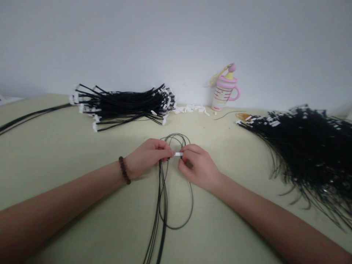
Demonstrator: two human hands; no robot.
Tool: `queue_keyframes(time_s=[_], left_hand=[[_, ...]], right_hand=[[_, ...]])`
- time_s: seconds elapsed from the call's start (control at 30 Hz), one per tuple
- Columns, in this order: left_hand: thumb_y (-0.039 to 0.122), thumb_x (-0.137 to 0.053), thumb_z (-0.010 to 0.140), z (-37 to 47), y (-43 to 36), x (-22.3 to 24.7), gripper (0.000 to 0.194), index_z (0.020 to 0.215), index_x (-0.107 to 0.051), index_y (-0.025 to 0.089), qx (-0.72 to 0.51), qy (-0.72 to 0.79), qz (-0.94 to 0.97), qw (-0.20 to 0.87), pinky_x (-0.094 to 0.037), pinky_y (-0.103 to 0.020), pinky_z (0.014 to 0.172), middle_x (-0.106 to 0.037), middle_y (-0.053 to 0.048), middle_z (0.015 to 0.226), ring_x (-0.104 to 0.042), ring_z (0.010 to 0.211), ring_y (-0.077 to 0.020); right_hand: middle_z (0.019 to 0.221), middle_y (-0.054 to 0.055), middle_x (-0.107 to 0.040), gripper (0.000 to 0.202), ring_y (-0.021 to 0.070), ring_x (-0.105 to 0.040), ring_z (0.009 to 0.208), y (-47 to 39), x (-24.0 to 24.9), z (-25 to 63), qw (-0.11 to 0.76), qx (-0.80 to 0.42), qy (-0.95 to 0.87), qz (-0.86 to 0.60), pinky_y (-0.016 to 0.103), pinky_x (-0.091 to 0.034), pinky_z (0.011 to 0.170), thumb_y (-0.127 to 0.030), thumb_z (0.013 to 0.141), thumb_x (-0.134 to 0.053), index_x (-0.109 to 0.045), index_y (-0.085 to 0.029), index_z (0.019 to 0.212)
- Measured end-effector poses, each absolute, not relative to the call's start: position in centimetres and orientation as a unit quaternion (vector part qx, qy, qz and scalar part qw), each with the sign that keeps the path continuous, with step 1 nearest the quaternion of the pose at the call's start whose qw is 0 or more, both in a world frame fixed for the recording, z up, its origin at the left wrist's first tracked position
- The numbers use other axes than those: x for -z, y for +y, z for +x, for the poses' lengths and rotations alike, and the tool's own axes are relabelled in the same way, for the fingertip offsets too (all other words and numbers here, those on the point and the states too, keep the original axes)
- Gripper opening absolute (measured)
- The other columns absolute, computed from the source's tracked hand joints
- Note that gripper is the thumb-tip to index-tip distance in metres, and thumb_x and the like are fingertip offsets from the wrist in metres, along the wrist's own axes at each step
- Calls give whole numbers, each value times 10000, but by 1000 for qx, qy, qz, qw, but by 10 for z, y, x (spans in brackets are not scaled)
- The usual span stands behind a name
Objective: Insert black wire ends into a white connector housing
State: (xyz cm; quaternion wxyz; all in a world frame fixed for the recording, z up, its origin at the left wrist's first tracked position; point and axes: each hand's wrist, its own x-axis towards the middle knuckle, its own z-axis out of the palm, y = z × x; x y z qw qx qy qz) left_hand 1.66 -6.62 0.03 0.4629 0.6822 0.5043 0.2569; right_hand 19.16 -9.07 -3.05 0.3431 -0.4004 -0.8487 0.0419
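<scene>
Between my two hands is a small white connector point(178, 154), lying sideways. The fingertips of my left hand point(150, 156) are closed at its left end, and a dark beaded bracelet circles that wrist. My right hand point(200, 167) pinches the right end, its other fingers curled. Thin black wires point(165, 198) hang from beneath my left fingers toward the near edge, with loops rising behind the hands and one large loop lying below them. Fingers cover part of the connector, so how the wires join it is hidden.
A bundle of black cables with white ends point(126, 104) lies at the back left, beside scattered small white pieces point(191, 109). A pink and white bottle-shaped cup point(222, 93) stands against the wall. On the right is a large heap of black wires point(308, 146).
</scene>
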Motion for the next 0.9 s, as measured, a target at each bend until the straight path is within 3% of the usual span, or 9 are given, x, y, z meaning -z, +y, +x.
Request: queue_keyframes(time_s=[0.9], left_hand=[[295,-570,696,18,-67,0,195,564,-523,160,-265,506,678,462,-242,-242,495,-457,36,509,-352,497,-89]], right_hand=[[835,67,-595,130,160,-560,796,-90,32,192,351,-40,-848,-394,276,-457,748,-150,763,-506,-522,-150,634]])
